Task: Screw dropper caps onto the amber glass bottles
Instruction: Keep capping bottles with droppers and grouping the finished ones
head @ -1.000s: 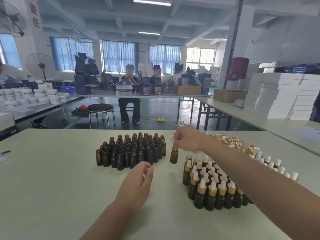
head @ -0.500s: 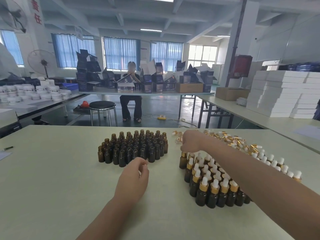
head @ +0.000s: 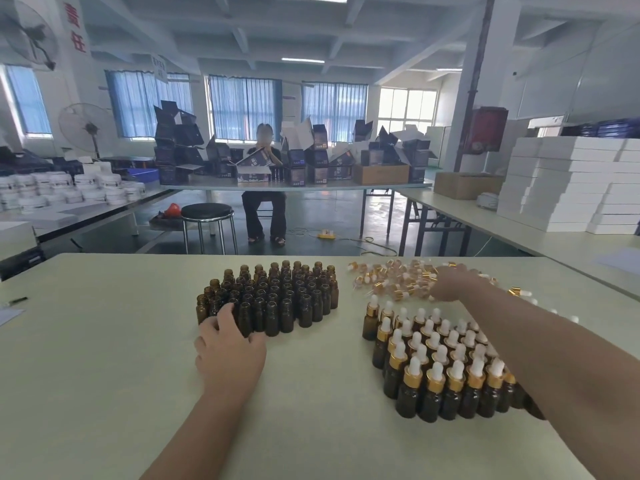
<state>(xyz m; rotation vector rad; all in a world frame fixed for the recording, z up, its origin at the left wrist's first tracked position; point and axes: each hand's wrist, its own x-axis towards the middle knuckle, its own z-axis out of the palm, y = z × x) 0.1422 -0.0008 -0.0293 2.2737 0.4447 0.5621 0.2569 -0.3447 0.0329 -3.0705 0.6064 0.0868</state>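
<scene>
From the head view, the right hand (head: pixel 450 284) has left the capped bottles (head: pixel 440 368) for the dropper caps (head: pixel 391 280) under its blurred fingers, grip untellable, while the left hand (head: pixel 230 348) has advanced to the uncapped amber bottles (head: pixel 277 292) at its fingertips, hold uncertain, so another capping cycle likely begins.

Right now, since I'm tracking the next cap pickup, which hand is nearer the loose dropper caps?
Right. The right hand is over the loose dropper caps; the left hand is well away, touching the uncapped bottles.

Blue-curtained windows (head: pixel 242 107), long tables (head: pixel 294 184), black stool (head: pixel 207 212)
</scene>
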